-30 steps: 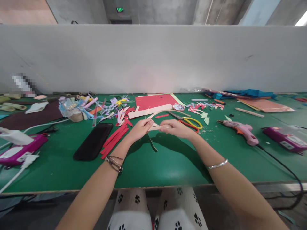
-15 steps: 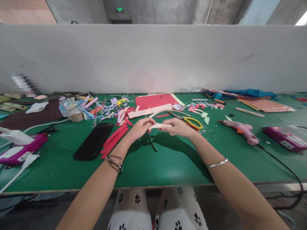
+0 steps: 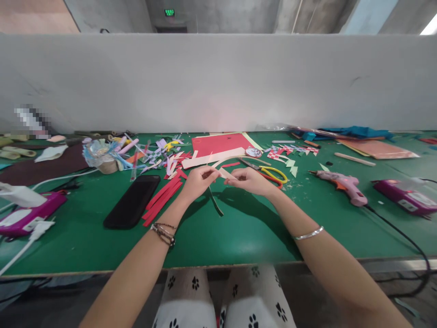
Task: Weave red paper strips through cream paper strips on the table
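Observation:
Over the middle of the green table (image 3: 239, 232), my left hand (image 3: 198, 182) and my right hand (image 3: 251, 181) both pinch a folded cream paper strip (image 3: 225, 173) between their fingertips. The two hands are close together, a little above the tabletop. A dark green strip (image 3: 215, 203) lies on the table just below them. Red paper strips (image 3: 163, 197) lie to the left of my left hand. Yellow-handled scissors (image 3: 269, 173) rest just right of my right hand.
A black phone (image 3: 133, 201) lies left of the red strips. A pink glue gun (image 3: 341, 186) with its cord lies at right, and purple devices (image 3: 406, 202) sit at both sides. Red card (image 3: 218, 143), paper scraps and a small basket (image 3: 102, 157) crowd the back, before a white partition.
The cream strip was held stretched out between my hands; now it is folded shorter and my hands have come closer together.

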Demonstrator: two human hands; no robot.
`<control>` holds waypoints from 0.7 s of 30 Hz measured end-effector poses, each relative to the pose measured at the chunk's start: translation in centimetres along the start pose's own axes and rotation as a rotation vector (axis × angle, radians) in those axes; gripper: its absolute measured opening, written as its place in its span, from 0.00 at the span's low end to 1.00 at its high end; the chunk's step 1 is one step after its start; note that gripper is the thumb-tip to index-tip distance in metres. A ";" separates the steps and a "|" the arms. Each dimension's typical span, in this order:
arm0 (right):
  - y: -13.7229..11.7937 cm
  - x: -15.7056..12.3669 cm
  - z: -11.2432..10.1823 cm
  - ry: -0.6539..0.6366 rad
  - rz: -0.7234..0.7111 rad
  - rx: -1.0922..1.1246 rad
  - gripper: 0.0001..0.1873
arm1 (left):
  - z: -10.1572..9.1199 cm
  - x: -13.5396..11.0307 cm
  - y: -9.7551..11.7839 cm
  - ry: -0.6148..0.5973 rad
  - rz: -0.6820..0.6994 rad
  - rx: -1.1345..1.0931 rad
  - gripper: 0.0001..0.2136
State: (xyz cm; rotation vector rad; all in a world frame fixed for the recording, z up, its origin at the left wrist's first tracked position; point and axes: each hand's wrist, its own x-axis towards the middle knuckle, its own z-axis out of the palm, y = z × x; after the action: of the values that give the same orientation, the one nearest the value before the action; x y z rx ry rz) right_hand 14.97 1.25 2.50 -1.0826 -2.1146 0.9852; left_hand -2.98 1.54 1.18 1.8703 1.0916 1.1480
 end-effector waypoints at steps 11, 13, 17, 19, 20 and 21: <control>-0.1 -0.1 0.3 -0.071 -0.105 -0.107 0.16 | 0.6 0.3 0.2 -0.029 -0.114 -0.444 0.15; -0.1 -0.1 0.3 -0.072 -0.108 -0.110 0.17 | 0.6 0.2 0.4 -0.043 -0.117 -0.443 0.13; -0.2 0.0 0.6 -0.026 -0.078 -0.120 0.20 | 0.7 0.1 0.4 -0.029 -0.103 -0.402 0.07; -0.3 0.0 0.9 0.069 -0.073 -0.116 0.18 | 0.8 0.1 0.2 0.003 -0.101 -0.396 0.06; -0.4 0.0 1.0 0.131 -0.079 -0.106 0.16 | 0.8 0.1 0.2 0.018 -0.103 -0.400 0.06; -0.4 0.0 1.1 0.188 -0.087 -0.089 0.14 | 0.8 0.1 0.2 0.028 -0.107 -0.406 0.06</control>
State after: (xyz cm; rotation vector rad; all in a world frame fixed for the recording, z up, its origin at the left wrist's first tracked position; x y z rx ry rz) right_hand 13.96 0.69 2.18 -1.0717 -2.0491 0.7249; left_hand -2.17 1.45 1.10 1.4689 0.8822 1.2311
